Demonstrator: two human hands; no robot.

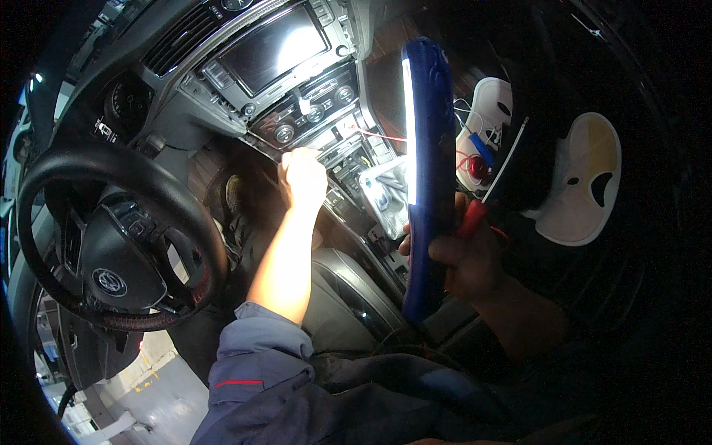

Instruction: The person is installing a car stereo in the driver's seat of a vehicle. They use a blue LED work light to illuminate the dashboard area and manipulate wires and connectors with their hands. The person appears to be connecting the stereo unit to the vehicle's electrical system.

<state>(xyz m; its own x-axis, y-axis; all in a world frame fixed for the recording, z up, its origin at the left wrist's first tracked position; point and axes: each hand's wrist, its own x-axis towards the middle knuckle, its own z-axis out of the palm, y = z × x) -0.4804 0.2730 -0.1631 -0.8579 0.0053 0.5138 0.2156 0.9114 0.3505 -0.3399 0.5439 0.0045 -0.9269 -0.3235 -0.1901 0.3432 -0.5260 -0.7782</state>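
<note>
My left hand (304,176) reaches to the left edge of the centre console, just below the climate control panel (314,111). Its fingers are curled closed, and glare and the back of the hand hide whatever they grip. In my right hand (469,261) is a long blue work light (432,156), held upright with its lit strip turned toward the console. The same hand also grips a screwdriver with a red handle (472,218), its shaft pointing up and to the right. The opened gear-lever surround (386,196) lies between my hands, with a silvery loose cover around it.
A steering wheel (122,233) stands at the left. Above the climate panel is a dashboard screen (276,50). A thin red wire (380,136) runs from the console behind the light. Two pale, curved panels, one at the far right (582,185), lie on the passenger side, with a blue-handled tool (480,148).
</note>
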